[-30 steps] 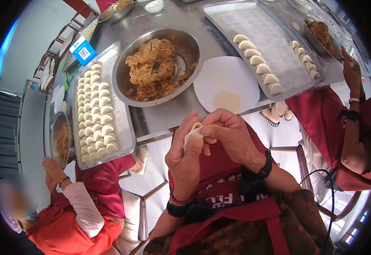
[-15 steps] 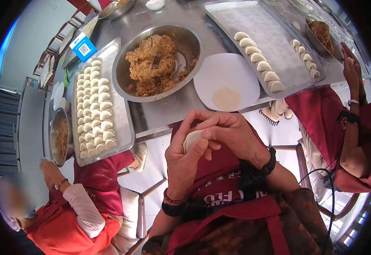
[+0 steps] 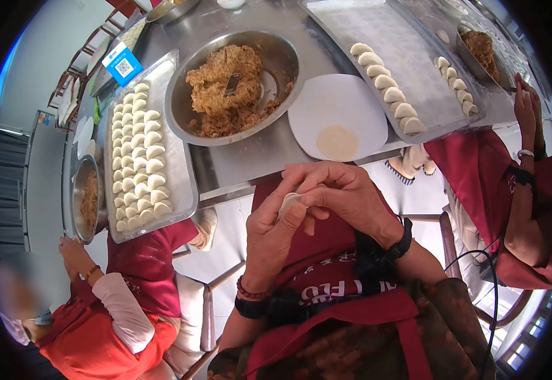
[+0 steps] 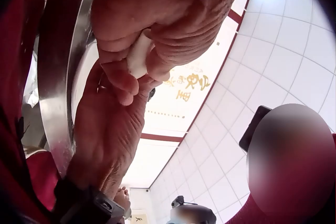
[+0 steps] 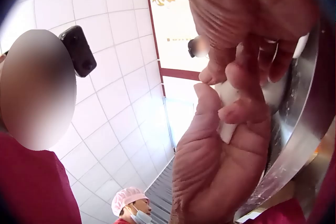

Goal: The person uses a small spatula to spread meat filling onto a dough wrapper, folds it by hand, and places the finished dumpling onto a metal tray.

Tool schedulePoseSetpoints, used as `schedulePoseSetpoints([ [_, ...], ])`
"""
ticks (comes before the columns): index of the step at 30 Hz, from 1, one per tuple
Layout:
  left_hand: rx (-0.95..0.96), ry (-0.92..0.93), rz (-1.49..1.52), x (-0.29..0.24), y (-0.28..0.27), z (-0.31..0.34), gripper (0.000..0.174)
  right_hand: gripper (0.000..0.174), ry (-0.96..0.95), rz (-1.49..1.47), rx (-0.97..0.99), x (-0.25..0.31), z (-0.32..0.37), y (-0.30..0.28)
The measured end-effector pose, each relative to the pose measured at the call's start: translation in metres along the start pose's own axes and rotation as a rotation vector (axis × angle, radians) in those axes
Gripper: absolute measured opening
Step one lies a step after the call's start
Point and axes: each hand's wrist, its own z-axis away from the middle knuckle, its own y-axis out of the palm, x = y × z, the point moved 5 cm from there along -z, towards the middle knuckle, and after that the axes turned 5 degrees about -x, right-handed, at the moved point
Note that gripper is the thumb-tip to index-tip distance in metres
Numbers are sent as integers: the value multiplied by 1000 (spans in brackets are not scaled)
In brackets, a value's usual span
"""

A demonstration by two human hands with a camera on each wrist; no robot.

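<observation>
Both my hands meet in front of my chest, just off the table's front edge, around one pale dumpling (image 3: 288,202). My left hand (image 3: 276,231) cups it from below with curled fingers. My right hand (image 3: 339,190) closes over the top and pinches its edge. The white dough (image 4: 139,56) shows squeezed between the fingers in the left wrist view, and again as the dumpling (image 5: 227,111) in the right wrist view. Most of it is hidden by the fingers.
On the steel table sit a big bowl of brown filling (image 3: 225,88) with a spatula in it, a white board (image 3: 338,114) bearing one round wrapper (image 3: 337,142), a tray of many dumplings (image 3: 138,158) and a second tray (image 3: 409,69). People sit at left and right.
My right hand has slid further over the dumpling, so less dough shows. Both hands stay in front of my chest. The person at right raised their hands slightly.
</observation>
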Motion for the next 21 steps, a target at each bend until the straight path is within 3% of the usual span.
schedulePoseSetpoints([
  [3,85,-48,-67,0,-5,1,55,13,-157,133,-1,-6,0,-5],
  [10,198,-58,-45,-3,-5,1,67,15,61,147,45,-1,3,0],
  [15,191,-121,112,4,-6,1,77,13,-23,266,154,-9,1,-9],
  [18,181,-208,329,13,-8,-2,78,9,86,96,27,-9,6,-10],
  [21,67,-275,543,18,-4,-1,76,5,-43,99,-46,-6,3,-10],
])
